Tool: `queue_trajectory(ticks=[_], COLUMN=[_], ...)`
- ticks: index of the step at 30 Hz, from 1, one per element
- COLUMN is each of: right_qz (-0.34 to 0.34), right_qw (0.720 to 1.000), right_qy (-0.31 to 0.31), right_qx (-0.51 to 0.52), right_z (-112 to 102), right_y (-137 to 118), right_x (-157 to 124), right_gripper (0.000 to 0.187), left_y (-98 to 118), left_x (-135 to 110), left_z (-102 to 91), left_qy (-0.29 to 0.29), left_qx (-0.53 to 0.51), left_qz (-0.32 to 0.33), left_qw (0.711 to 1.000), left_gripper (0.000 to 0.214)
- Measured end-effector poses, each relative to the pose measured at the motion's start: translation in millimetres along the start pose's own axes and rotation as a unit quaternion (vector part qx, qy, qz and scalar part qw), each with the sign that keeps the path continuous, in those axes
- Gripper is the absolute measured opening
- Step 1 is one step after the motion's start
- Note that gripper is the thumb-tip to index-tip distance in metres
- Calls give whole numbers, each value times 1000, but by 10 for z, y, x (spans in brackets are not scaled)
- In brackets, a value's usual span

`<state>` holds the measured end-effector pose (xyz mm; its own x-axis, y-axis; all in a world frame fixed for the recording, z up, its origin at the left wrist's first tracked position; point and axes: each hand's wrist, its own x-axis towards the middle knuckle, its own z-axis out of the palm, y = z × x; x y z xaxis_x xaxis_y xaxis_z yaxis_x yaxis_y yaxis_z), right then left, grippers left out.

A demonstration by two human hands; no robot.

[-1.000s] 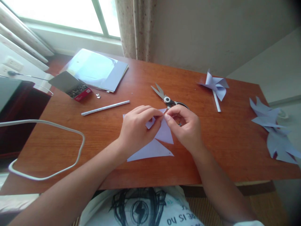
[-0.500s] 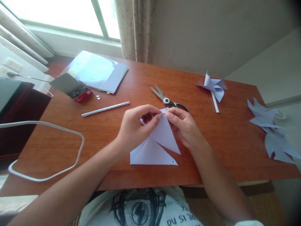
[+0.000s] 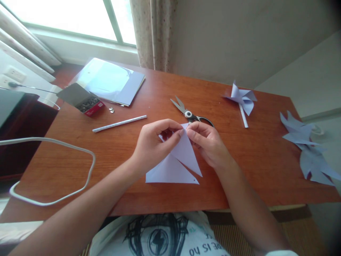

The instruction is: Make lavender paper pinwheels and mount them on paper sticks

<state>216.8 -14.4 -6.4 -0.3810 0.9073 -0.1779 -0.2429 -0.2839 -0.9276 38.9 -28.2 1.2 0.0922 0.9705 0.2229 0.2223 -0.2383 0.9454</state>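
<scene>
Between my hands is a sheet of white paper [image 3: 170, 171] with slits cut in toward its middle and a small hole near its lower right corner. My left hand [image 3: 159, 138] pinches the paper's upper part between thumb and fingers. At the same top corner, my right hand [image 3: 205, 140] is closed, its thumb and forefinger pressed together at the paper's edge; whether something tiny sits in that pinch is hidden. Just beyond the fingertips lie scissors [image 3: 188, 114] with black and white handles, blades apart. To the left rests a rolled paper stick [image 3: 119, 123].
A paper pinwheel [image 3: 242, 97] on a stick lies back right, more folded paper pinwheels [image 3: 306, 145] at the right edge. An open small box [image 3: 89, 105] of metal pins, loose pins [image 3: 111, 110] and a plastic folder [image 3: 109, 80] are back left. A white cable [image 3: 93, 160] loops left.
The paper has shifted and turned slightly, its lower edge moving a little left and up. Both hands stay nearly in place, the right fingertips slightly further left.
</scene>
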Motion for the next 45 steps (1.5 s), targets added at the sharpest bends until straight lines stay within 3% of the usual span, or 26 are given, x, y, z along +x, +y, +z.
queue_trajectory(ticks=[8, 16, 26, 32, 37, 45], right_qz=[-57, -54, -38, -28, -88, -95], right_qw=[993, 990, 993, 997, 986, 980], right_qy=[48, 56, 48, 56, 81, 71], right_qx=[-86, -120, -97, -54, -112, -159], right_z=[50, 74, 61, 54, 72, 62], right_y=[5, -10, -17, -5, 1, -62], right_x=[-3, -5, -1, -10, -27, -38], right_gripper=[17, 24, 25, 23, 14, 8], left_y=[-7, 30, 23, 25, 21, 6], left_x=[-20, -28, -35, -34, -27, -25], left_z=[-5, -12, -26, -29, -24, -16], left_qy=[13, 7, -5, -22, -12, -30], left_qx=[91, 151, 143, 118, 116, 105], left_qz=[47, 96, 132, 120, 105, 100], left_qw=[995, 984, 981, 985, 988, 989], left_gripper=[5, 8, 8, 7, 6, 9])
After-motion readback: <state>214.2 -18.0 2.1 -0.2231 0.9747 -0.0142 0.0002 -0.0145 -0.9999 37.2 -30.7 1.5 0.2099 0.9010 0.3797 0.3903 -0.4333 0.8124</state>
